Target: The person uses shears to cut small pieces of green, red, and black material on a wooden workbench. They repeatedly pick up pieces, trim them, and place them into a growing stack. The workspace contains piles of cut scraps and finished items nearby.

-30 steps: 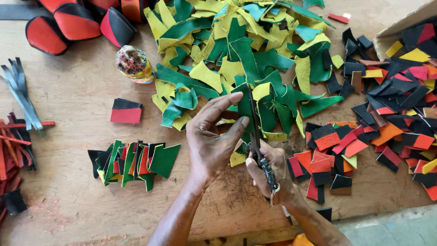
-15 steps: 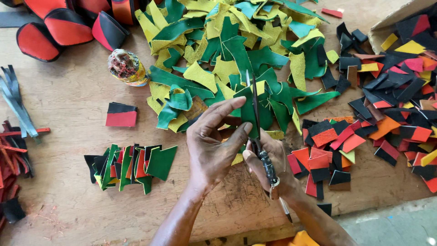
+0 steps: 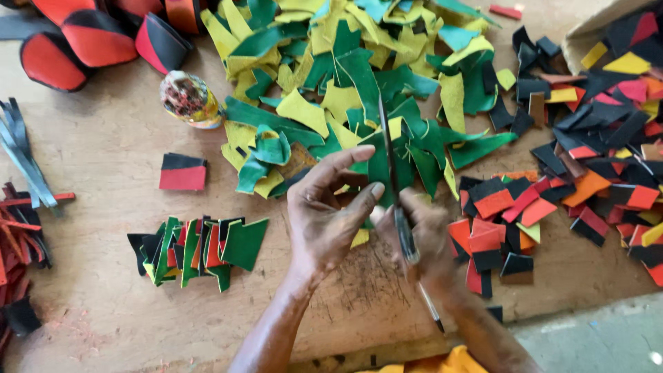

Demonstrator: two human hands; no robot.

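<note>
My left hand [image 3: 324,214] pinches a dark green leather piece [image 3: 380,169] between thumb and fingers, low centre of the head view. My right hand [image 3: 425,238] is closed around the handles of long dark scissors [image 3: 390,155], whose blades point away from me across that green piece. Both hands hover just above the wooden worktable [image 3: 103,152], at the near edge of a big heap of green and yellow leather scraps [image 3: 345,76].
A fanned stack of cut green, red and black pieces [image 3: 200,249] lies left of my hands. A red-and-black patch [image 3: 182,172], a small jar [image 3: 188,99], orange-black pieces [image 3: 504,214], mixed scraps [image 3: 608,103] and red-black pads [image 3: 90,38] surround them. Dark strips [image 3: 24,159] lie far left.
The scissors have swung more upright and the blades now reach further across the green piece. My left fingers have shifted their grip on it; the view slid slightly.
</note>
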